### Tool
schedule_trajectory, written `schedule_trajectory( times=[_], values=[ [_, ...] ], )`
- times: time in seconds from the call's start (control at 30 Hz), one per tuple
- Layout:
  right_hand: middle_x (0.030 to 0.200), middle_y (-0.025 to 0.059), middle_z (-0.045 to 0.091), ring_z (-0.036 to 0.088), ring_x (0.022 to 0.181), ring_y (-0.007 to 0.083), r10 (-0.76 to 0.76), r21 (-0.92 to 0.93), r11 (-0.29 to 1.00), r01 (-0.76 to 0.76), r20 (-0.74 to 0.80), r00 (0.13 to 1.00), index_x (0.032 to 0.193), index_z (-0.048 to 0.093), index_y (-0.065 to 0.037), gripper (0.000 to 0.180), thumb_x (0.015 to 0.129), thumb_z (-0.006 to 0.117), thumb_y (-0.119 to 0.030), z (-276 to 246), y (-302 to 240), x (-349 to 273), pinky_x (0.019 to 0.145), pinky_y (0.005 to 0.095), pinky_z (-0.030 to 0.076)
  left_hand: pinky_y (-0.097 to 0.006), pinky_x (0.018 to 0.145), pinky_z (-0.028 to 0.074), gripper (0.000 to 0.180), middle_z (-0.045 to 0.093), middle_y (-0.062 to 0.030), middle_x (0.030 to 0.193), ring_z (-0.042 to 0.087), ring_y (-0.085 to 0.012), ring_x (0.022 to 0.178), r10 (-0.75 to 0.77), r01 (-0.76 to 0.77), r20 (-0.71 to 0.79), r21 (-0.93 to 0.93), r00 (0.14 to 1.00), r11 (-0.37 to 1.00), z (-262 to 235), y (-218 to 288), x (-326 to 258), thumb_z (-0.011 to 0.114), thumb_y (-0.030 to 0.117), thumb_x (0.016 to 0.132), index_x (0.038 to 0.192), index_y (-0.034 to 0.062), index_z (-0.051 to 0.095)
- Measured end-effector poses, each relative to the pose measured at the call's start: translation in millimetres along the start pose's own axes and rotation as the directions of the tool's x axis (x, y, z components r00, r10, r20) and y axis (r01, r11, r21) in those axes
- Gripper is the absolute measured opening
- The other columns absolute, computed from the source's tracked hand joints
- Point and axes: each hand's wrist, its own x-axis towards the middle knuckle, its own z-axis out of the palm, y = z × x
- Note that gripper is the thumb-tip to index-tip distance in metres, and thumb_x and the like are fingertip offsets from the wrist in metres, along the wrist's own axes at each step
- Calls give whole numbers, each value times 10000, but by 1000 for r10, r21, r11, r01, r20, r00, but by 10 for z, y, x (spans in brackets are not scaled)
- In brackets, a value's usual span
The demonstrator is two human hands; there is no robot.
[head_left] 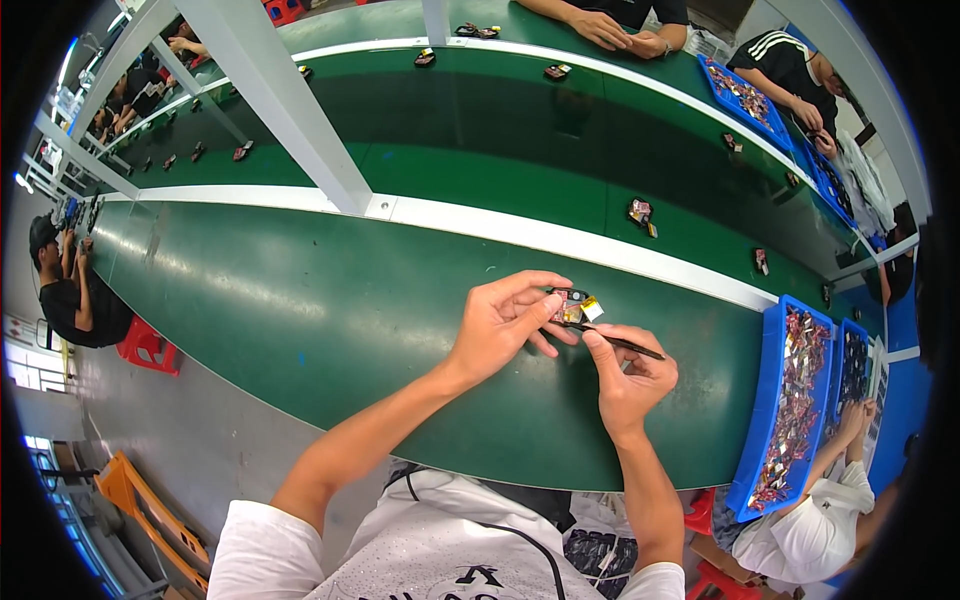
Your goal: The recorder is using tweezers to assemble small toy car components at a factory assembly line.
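Both grips are clamped: the left hand on a small black device with red circuitry and a yellow-silver flap, above the smooth green counter, the right hand on a slim black tool near that flap. This looks like fine work inside the device, calling for a steady left hold and light right touch. Beyond a white metal rail, similar devices dot a dark green belt; a blue plastic tray stands right.
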Motion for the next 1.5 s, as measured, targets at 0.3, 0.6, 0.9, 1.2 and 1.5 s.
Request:
schedule_trajectory(
  times=[0.3, 0.6, 0.9, 1.2, 1.5],
  values=[
    [718, 9, 686, 451, 509, 2, 67, 23, 997, -68, 3, 998, 893, 748, 21, 108, 817, 824, 9, -2, -29, 12, 462, 178, 292, -308, 605, 629, 286, 727, -193, 1065, 760, -272, 825, -7, 7, -6, 13, 1000, 1000, 7, 2, -7, 574, 97, 1031, 1269, -61, 596],
    [644, -41, 605, 433, 519, -15, 153, 82, 985, -152, 6, 988, 912, 741, 20, 106, 834, 812, 9, 7, -17, 3, 460, 178, 268, -318, 632, 640, 298, 717, -197, 1073, 759, -301, 856, -14, 15, -10, 74, 1000, 997, 27, 19, -18, 547, 82, 1039, 1295, -67, 581],
    [786, 40, 707, 469, 519, 12, 107, 82, 991, -109, 26, 994, 926, 741, 25, 139, 815, 823, 5, -14, 13, 16, 465, 179, 313, -315, 616, 638, 283, 719, -207, 1048, 759, -301, 832, -39, 39, -1, 38, 999, 998, -32, 27, 14, 548, 86, 1038, 1258, -84, 600],
    [837, 97, 757, 515, 491, 40, -186, -56, 979, 194, 119, 975, 914, 748, -24, 168, 775, 833, 16, -9, -14, 66, 432, 194, 334, -303, 608, 635, 280, 720, -193, 1034, 757, -267, 818, -46, 46, -4, 35, 999, 998, -39, 13, -4, 540, 72, 1035, 1260, -82, 603],
    [838, 77, 771, 506, 450, 55, -247, -105, 959, 264, 151, 957, 876, 744, -49, 125, 790, 821, 0, -23, -32, 77, 413, 210, 342, -281, 603, 623, 282, 718, -180, 1012, 752, -235, 801, -61, 61, 3, 27, 998, 998, -35, 6, 7, 583, 69, 1014, 1255, -76, 603]
  ],
)
